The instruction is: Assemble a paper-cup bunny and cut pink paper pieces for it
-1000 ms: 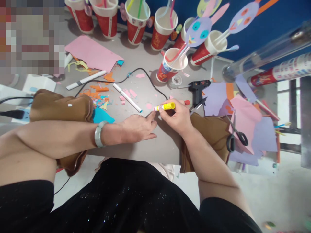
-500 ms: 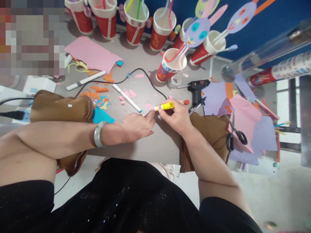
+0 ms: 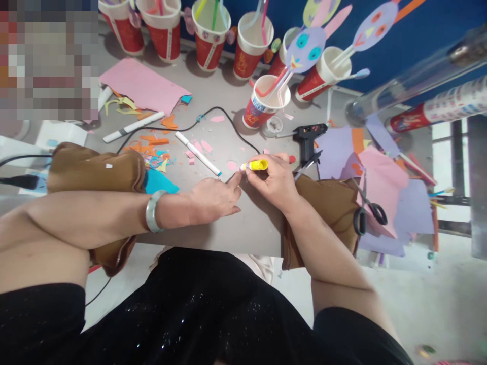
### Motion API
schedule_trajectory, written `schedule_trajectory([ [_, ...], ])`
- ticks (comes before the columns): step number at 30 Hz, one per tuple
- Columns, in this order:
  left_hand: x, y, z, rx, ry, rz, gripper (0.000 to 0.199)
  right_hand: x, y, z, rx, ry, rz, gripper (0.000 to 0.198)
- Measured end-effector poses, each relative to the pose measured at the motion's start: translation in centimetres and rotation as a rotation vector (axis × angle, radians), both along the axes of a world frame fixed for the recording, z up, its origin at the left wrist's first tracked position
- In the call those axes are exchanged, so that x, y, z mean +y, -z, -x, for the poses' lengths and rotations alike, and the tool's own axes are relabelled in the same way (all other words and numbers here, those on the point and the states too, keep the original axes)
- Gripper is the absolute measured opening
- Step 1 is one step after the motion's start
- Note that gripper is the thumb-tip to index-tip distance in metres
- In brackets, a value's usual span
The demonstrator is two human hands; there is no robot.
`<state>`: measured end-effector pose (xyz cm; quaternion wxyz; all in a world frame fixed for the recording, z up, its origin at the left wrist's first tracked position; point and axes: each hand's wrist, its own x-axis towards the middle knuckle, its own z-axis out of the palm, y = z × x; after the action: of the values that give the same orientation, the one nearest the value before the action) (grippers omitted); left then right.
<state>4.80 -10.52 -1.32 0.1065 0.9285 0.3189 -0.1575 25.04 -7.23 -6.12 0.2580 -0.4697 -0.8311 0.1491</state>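
My right hand (image 3: 279, 182) is closed around a small glue stick (image 3: 257, 165) with a yellow end. The stick lies almost level, and its white tip touches or nearly touches the fingertips of my left hand (image 3: 218, 197). That hand wears a pale bangle (image 3: 152, 212) on the wrist. Its fingers are bent and pressed together on the table; whatever is under or between them is hidden. Just beyond the left fingertips lies a small pink paper oval (image 3: 232, 165). A white marker (image 3: 198, 153) with a blue end rests beside the left hand.
Red paper cups (image 3: 253, 48) with straws and paper faces line the back. A black glue gun (image 3: 309, 142) stands right, its cable (image 3: 224, 111) crossing the table. Scissors (image 3: 367, 203) lie over a brown cushion (image 3: 327, 213) and coloured paper (image 3: 384, 177). Orange scraps (image 3: 152, 140) lie left.
The view has shifted very slightly. My right hand and the glue stick have edged a little to the left; my left hand stays in nearly the same place.
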Motion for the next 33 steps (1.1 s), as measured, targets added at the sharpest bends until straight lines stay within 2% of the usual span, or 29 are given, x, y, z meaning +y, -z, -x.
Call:
schedule_trajectory([
  [9, 0.06, -0.92, -0.13, 0.039, 0.000, 0.028, 0.057, 0.01, -0.07, 0.23, -0.025, -0.038, -0.026, 0.010],
  [19, -0.11, -0.40, 0.00, 0.000, -0.013, 0.010, 0.057, 0.15, -0.13, 0.03, -0.033, -0.023, -0.008, 0.010],
  [33, -0.02, -0.58, -0.01, 0.023, 0.032, -0.018, 0.057, 0.09, -0.38, 0.05, -0.038, -0.012, -0.004, 0.012],
])
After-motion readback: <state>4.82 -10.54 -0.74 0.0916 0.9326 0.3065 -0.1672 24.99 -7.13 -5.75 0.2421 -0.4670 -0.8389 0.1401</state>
